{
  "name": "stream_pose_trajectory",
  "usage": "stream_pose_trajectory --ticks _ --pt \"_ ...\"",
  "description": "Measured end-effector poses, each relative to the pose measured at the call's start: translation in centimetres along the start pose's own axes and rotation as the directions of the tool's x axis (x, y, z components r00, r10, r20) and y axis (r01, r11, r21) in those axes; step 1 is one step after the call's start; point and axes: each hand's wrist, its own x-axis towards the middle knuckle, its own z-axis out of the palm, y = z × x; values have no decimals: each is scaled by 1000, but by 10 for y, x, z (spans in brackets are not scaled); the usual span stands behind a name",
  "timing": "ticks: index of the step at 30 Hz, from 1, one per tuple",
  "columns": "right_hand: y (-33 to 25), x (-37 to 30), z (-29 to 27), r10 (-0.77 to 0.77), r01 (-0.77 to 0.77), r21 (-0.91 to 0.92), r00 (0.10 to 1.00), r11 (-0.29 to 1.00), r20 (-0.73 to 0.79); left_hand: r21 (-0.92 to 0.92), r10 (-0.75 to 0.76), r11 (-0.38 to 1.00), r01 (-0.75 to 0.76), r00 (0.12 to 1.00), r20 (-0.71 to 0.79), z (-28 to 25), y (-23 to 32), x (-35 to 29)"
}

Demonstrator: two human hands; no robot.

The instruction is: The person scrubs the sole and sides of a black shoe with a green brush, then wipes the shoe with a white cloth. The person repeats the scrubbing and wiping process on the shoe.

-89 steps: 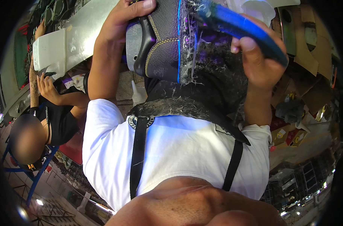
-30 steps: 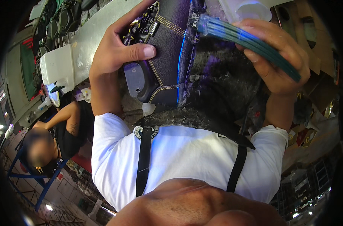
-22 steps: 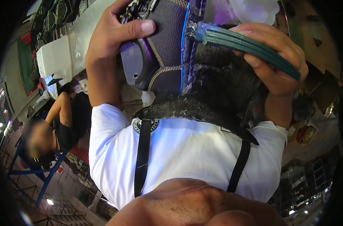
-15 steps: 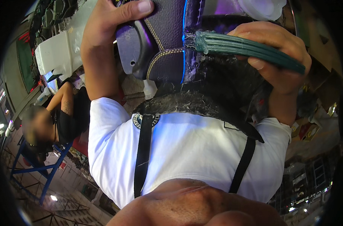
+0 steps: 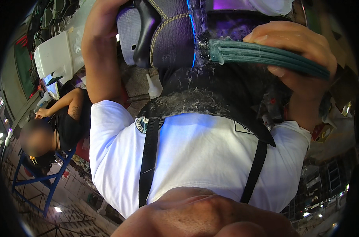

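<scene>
A dark leather boot [image 5: 171, 39] with pale double stitching and a smooth black heel piece lies sideways at the top of the view. Its upper end is cut off by the frame. My left hand [image 5: 115, 4] is at its left side, closed on it; most of the fingers are out of view. A bright blue line runs down the boot's edge. My right hand [image 5: 301, 43] grips a dark green brush [image 5: 262, 53] with a ridged handle, coated with glue-like residue. The short, dark bristles touch or nearly touch the boot beside the blue line.
A black apron [image 5: 195, 98] streaked with dried residue covers my lap. A white nozzle [image 5: 152, 87] lies below the boot. White plastic containers [image 5: 55, 59] stand at the left, and another translucent one [image 5: 272, 6] at the top right. A person [image 5: 71, 114] sits at the far left.
The boot and my left hand have moved up, partly out of the frame. My right hand and the brush have shifted slightly right and down, so the bristles sit nearer the boot's lower end.
</scene>
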Motion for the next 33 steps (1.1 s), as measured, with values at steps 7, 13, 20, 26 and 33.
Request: stream_pose_trajectory --ticks 7,13,20,26,33 --pt "-22 23 -42 35 3 -168 974 986 226 -62 -79 995 73 991 -108 -1 5 1" --pt "-50 30 -53 61 -12 -212 971 977 230 -378 -213 916 134 962 -174 22 10 13" --pt "-55 26 -52 -42 66 -106 976 992 215 -548 -303 818 176 941 -151 18 3 -1" --pt "-68 24 -60 -64 81 -80 978 993 196 -735 -399 610 297 916 38 -3 -19 -4" --pt "-70 26 -61 -85 98 -56 976 994 202 -880 -435 77 468 810 393 28 -15 -16"
